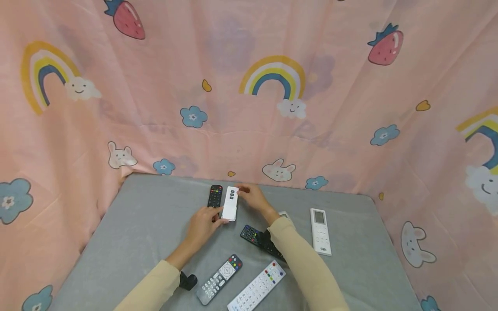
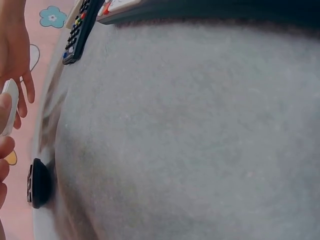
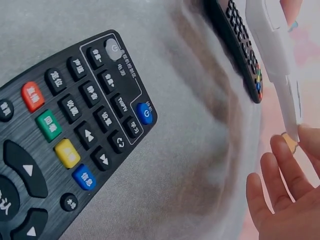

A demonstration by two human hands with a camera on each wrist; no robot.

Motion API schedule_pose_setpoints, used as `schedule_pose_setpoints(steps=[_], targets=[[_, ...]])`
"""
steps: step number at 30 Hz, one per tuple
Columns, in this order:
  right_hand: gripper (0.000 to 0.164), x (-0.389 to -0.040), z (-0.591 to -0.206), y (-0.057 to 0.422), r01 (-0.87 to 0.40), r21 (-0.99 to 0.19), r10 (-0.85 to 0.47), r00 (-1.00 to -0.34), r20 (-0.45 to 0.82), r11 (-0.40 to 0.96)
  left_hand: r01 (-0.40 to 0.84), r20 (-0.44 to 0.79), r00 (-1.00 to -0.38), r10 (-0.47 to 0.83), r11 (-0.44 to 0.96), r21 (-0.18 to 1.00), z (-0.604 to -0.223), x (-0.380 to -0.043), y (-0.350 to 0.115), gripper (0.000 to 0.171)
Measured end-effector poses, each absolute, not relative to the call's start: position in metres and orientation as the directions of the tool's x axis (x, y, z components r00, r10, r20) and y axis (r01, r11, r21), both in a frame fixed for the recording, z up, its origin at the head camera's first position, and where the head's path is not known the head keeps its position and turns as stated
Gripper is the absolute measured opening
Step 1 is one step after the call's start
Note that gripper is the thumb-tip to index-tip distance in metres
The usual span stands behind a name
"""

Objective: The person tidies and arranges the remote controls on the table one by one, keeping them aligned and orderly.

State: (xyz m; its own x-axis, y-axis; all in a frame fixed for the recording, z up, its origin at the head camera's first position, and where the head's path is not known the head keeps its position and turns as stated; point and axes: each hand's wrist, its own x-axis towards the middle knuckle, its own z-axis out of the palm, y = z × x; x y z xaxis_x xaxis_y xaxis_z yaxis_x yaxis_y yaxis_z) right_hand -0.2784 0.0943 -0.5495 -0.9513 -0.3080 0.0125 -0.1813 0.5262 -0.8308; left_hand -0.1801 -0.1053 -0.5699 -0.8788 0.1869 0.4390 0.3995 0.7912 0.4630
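Both hands hold a white remote control (image 1: 230, 207) with a few dark buttons, raised near the back of the grey table. My left hand (image 1: 200, 225) grips its lower end with thumb and fingers. At the upper end, my right hand (image 1: 254, 198) pinches the edge; the right wrist view shows its thumb and index finger (image 3: 282, 162) on the tip, the other fingers spread. Seen edge-on in that view, the white remote (image 3: 272, 45) looks slightly stepped partway along. A black remote (image 1: 215, 196) lies just left of it, its lower end behind my left hand.
Under my right forearm lies a long black remote (image 1: 253, 234), with a white one (image 1: 285, 214) partly hidden behind the wrist. Another white remote (image 1: 320, 233) with a screen is at right. Grey (image 1: 219, 280) and white (image 1: 256, 287) remotes lie in front. A pink curtain (image 1: 249, 142) borders the table.
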Motion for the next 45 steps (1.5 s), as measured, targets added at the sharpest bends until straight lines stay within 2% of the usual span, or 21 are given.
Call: schedule_pose_setpoints(steps=[12, 20, 26, 45], targets=[[0.03, -0.284, -0.557, 0.09, -0.125, -0.819, -0.271, -0.962, -0.038, 0.56, 0.409, 0.486, -0.856, 0.176, 0.806, 0.428, -0.575, -0.19, -0.101, 0.047], [0.031, -0.284, -0.566, 0.085, -0.026, -0.819, -0.213, -0.97, -0.118, 0.573, 0.388, 0.468, -0.867, 0.172, 0.822, 0.417, -0.58, -0.193, -0.1, 0.047], [0.033, -0.285, -0.571, 0.082, -0.039, -0.815, -0.218, -0.97, -0.108, 0.579, 0.335, 0.424, -0.895, 0.143, 0.842, 0.422, -0.584, -0.195, -0.099, 0.047], [0.032, -0.286, -0.575, 0.076, -0.109, -0.737, -0.21, -0.977, -0.046, 0.667, 0.275, 0.395, -0.912, 0.111, 0.88, 0.388, -0.596, -0.197, -0.098, 0.048]])
